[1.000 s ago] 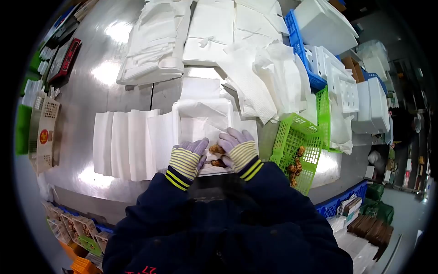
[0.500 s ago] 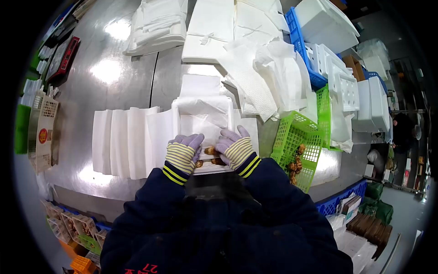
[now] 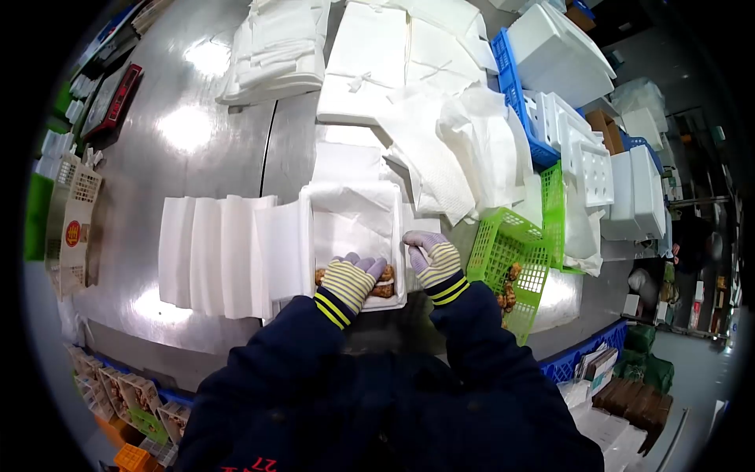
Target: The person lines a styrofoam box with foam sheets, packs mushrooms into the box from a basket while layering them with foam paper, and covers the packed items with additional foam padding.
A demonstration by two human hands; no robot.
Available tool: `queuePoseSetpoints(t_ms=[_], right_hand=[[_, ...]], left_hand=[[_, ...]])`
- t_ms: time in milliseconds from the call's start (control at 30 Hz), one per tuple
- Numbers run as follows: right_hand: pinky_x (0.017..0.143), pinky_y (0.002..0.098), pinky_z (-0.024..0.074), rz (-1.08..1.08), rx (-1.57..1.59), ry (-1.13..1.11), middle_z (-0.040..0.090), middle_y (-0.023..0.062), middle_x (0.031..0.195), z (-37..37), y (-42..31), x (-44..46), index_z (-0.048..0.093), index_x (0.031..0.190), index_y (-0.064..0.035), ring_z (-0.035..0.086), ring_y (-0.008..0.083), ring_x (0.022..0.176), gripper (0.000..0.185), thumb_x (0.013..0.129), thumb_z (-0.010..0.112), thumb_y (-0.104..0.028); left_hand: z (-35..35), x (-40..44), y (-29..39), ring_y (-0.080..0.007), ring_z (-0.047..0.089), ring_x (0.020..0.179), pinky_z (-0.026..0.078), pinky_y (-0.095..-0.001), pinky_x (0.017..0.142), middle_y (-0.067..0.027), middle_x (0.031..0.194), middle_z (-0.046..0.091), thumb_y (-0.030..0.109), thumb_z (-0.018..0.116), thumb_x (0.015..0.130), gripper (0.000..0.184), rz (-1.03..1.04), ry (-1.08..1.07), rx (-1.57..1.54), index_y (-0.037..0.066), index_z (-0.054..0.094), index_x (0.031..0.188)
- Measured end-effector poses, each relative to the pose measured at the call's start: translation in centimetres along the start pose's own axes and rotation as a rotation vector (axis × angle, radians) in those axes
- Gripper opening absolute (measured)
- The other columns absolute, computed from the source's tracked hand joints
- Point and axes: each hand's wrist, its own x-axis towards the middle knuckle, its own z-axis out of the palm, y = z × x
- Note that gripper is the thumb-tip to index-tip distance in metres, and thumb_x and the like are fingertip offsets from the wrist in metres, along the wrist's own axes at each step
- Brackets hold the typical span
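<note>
A white foam box (image 3: 398, 228) lined with white paper stands in front of me. Several brown, knobby pieces (image 3: 383, 289) lie along its near end; I cannot make out their kind. My left hand (image 3: 351, 281), in a lilac and striped glove, lies over these pieces with its fingers stretched across them, hiding some. Just outside the box's right wall is my right hand (image 3: 432, 256), gloved alike, with thumb and fingertips pressed together. Whatever may be between them is too small to name. A green basket (image 3: 489, 236) to the right holds more brown pieces (image 3: 509, 293).
Folded white sheets (image 3: 220, 256) lie left of the box. Stacks of white paper (image 3: 366, 59) and loose sheets (image 3: 429, 149) cover the far side. A red-edged scale (image 3: 114, 102) sits at far left. Blue crate (image 3: 519, 94) and foam boxes (image 3: 562, 55) stand at right.
My left hand has moved right, over the brown pieces. My right hand has left the box's inside for its right edge, its fingers now drawn together.
</note>
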Motion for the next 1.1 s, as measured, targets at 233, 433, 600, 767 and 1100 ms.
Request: queuePoseSetpoints(t_ms=[233, 433, 600, 767, 1100], right_hand=[[0.098, 0.0417, 0.038, 0.3, -0.056, 0.074, 0.057, 0.0205, 0.114, 3.3, 0.3, 5.8, 0.048, 0.125, -0.0031, 0.051, 0.0353, 0.111, 0.068, 0.071, 0.071, -0.037], [0.092, 0.0362, 0.0449, 0.485, 0.237, -0.202, 0.061, 0.0212, 0.111, 5.7, 4.6, 10.4, 0.049, 0.125, 0.0031, 0.058, 0.0288, 0.104, 0.074, 0.069, 0.078, -0.037], [0.096, 0.0381, 0.0416, 0.312, 0.104, 0.102, 0.054, 0.0152, 0.121, 4.9, 1.4, 7.2, 0.066, 0.1, -0.0019, 0.051, 0.0298, 0.11, 0.039, 0.068, 0.073, -0.024], [0.064, 0.0236, 0.0459, 0.514, 0.601, 0.086, 0.061, 0.0021, 0.078, 3.2, -1.3, 5.1, 0.06, 0.095, 0.001, 0.054, 0.0068, 0.069, 0.018, 0.083, 0.062, -0.012], [0.096, 0.0374, 0.0395, 0.352, 0.376, -0.099, 0.05, 0.0174, 0.123, 0.7, -0.5, 2.4, 0.055, 0.122, -0.0032, 0.048, 0.0265, 0.113, 0.06, 0.078, 0.069, -0.041]], left_hand=[[0.7, 0.1, 0.1, -0.0274, 0.059, 0.095, 0.047, -0.0412, 0.079, -0.007, 0.106, 0.062, 0.016, 0.051, 0.081, 0.033, 0.019, -0.039, 0.01, 0.013, 0.055, 0.114], [-1.3, -1.1, -0.2, -0.034, 0.059, 0.083, 0.047, -0.0441, 0.072, -0.0131, 0.104, 0.059, 0.011, 0.064, 0.071, 0.051, 0.023, 0.239, -0.21, 0.006, 0.048, 0.12], [-3.1, -3.3, -4.0, -0.0359, 0.056, 0.096, 0.045, -0.0442, 0.085, -0.0167, 0.109, 0.061, 0.01, 0.064, 0.078, 0.04, -0.129, 0.57, -0.273, 0.003, 0.056, 0.117], [-1.6, -3.6, -8.6, -0.0357, 0.046, 0.115, 0.038, -0.0436, 0.098, -0.0201, 0.125, 0.049, 0.043, 0.074, 0.07, 0.071, -0.276, 0.597, -0.338, 0.005, 0.05, 0.126], [2.9, -3.1, -10.9, -0.0377, 0.03, 0.129, 0.027, -0.0428, 0.106, -0.0211, 0.138, 0.036, 0.041, 0.077, 0.07, 0.04, -0.325, 0.493, -0.872, 0.004, 0.07, 0.085]])
